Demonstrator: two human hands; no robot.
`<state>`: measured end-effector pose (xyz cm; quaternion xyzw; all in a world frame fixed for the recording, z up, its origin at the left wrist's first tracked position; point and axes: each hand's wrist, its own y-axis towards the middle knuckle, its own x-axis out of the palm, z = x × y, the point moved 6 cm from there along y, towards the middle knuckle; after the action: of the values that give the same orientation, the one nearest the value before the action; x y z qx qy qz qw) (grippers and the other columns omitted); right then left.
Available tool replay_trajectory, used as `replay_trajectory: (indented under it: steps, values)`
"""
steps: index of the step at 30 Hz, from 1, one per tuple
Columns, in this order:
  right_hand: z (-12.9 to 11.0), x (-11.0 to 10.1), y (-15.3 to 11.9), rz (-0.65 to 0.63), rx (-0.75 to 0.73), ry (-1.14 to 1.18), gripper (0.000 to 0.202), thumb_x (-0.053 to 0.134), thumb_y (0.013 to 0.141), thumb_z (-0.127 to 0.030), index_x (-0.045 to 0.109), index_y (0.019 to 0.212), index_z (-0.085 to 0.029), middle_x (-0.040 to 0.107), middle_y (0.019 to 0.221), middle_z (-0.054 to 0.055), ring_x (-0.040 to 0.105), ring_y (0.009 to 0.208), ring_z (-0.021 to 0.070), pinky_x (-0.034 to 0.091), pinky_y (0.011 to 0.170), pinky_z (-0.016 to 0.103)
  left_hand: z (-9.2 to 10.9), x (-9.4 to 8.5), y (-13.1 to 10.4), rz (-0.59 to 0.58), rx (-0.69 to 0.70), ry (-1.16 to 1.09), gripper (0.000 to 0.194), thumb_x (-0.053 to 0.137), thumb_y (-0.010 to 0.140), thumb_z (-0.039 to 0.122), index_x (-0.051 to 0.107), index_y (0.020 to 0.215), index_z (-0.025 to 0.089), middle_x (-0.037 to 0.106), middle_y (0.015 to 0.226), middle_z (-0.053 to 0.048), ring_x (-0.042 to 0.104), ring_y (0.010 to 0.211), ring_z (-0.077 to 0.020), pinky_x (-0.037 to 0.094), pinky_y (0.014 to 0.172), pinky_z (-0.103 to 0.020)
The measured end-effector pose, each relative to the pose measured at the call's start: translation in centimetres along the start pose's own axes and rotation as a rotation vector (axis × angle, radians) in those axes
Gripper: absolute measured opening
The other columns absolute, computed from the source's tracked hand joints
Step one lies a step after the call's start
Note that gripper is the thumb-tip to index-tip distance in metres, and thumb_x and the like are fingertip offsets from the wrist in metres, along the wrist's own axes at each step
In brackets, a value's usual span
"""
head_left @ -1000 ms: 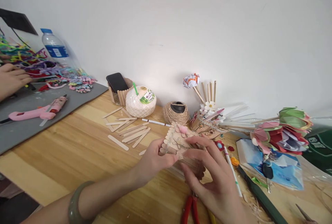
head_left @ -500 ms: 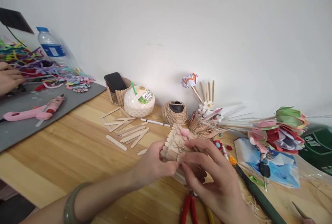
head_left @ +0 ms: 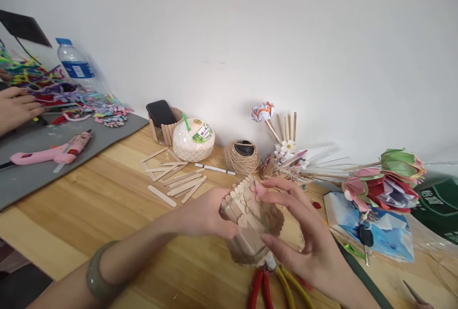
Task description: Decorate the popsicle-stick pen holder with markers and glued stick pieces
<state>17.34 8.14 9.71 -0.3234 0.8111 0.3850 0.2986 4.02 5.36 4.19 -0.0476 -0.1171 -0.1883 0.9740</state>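
In the head view, a small box made of craft sticks [head_left: 246,221] is held up tilted above the table. Its side carries a twine bow and a pink puff. My left hand [head_left: 205,213] is closed round the left side of the box, thumb along the near face. On the right, my right hand [head_left: 304,232] holds the box between its thumb, low on the near side, and its fingertips by the pink puff. Right below lie pliers with red handles [head_left: 260,290] and another pair with yellow handles [head_left: 289,287].
Loose craft sticks [head_left: 184,185] lie left of centre. Behind stand a coconut drink [head_left: 193,144], a twine ball [head_left: 242,159] and a craft-stick holder with a phone [head_left: 161,114]. Paper flowers [head_left: 386,187] lie right. A pink glue gun [head_left: 53,154] and another person's hand [head_left: 17,108] are left.
The box has been turned and tilted, so more of its near face shows. My right hand's fingers have gone from a pinch near the bow to a wider grip across the box.
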Motion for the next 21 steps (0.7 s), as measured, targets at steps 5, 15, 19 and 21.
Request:
replay_trajectory:
  steps: [5, 15, 19, 21]
  values:
    - [-0.4, 1.9, -0.4, -0.119, 0.032, 0.043, 0.049, 0.059, 0.074, -0.009, 0.045, 0.117, -0.029, 0.038, 0.137, 0.008, 0.034, 0.132, 0.024, 0.039, 0.102, 0.04, 0.5, -0.4, -0.5, -0.168, -0.122, 0.277, 0.023, 0.061, 0.058, 0.005, 0.063, 0.077, 0.018, 0.056, 0.066, 0.007, 0.048, 0.06, -0.0094, 0.039, 0.056, -0.019]
    - [1.3, 4.2, -0.9, -0.13, 0.265, 0.256, 0.063, 0.059, 0.069, -0.01, 0.039, 0.126, -0.03, 0.047, 0.12, 0.006, 0.053, 0.1, 0.0207, 0.052, 0.078, 0.032, 1.5, -2.6, -0.5, -0.044, -0.044, 0.532, 0.033, 0.071, 0.06, 0.02, 0.058, 0.09, 0.018, 0.057, 0.083, 0.003, 0.052, 0.075, -0.0147, 0.042, 0.064, -0.022]
    - [2.0, 3.5, -1.4, 0.019, 0.377, 0.316, 0.052, 0.057, 0.071, -0.014, 0.048, 0.12, -0.029, 0.05, 0.107, 0.003, 0.052, 0.084, 0.018, 0.05, 0.07, 0.03, 2.1, -2.6, -0.5, 0.048, -0.015, 0.628, 0.033, 0.072, 0.065, 0.026, 0.057, 0.094, 0.018, 0.058, 0.09, 0.0, 0.054, 0.086, -0.0185, 0.044, 0.071, -0.025]
    - [2.1, 3.2, -1.3, 0.055, 0.428, 0.348, 0.041, 0.057, 0.074, -0.019, 0.054, 0.114, -0.028, 0.053, 0.099, 0.002, 0.051, 0.077, 0.0172, 0.047, 0.065, 0.029, 2.1, -2.0, -0.5, 0.043, -0.023, 0.627, 0.035, 0.073, 0.065, 0.028, 0.058, 0.096, 0.018, 0.059, 0.093, -0.001, 0.054, 0.089, -0.0197, 0.044, 0.074, -0.026]
